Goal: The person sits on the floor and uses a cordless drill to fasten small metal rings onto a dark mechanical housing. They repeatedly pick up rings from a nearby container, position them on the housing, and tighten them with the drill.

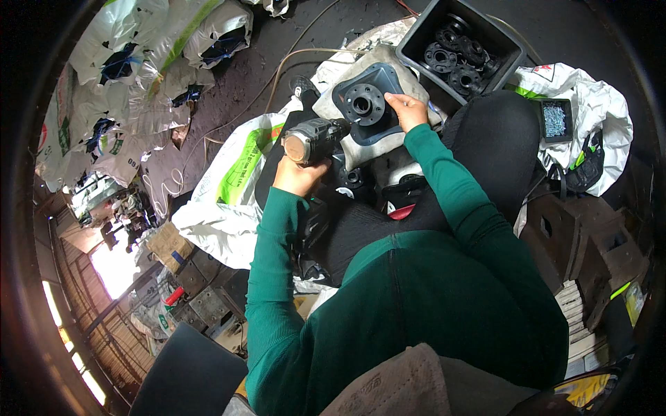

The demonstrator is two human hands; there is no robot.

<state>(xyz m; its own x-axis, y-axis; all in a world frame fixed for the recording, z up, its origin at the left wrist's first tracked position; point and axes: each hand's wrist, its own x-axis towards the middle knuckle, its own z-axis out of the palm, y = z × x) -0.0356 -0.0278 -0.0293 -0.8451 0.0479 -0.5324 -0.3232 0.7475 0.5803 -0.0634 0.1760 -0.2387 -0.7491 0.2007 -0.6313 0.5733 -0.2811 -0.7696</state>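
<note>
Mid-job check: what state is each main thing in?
Power drill: gripped in left hand, nose toward black flange
Right hand: fingertips at flange's edge
Black flange: resting on blue-grey square piece
Dark bin: open, holding more flanges
Small tray: open, holding fasteners
White sack: crumpled beneath tray

Both forearms [449, 173] extended forward, left hand [300, 177] curled in a grip, right hand [408, 111] farther ahead, fingers [393, 99] pointing left

Pwr drill [316, 141]: grip mostly hidden by L hand [298, 177].
Tip too small to ID; R hand [409, 113] contact w/ blk flange [375, 105] unclear; metal fasteners [554, 119] too tiny to count.
</note>
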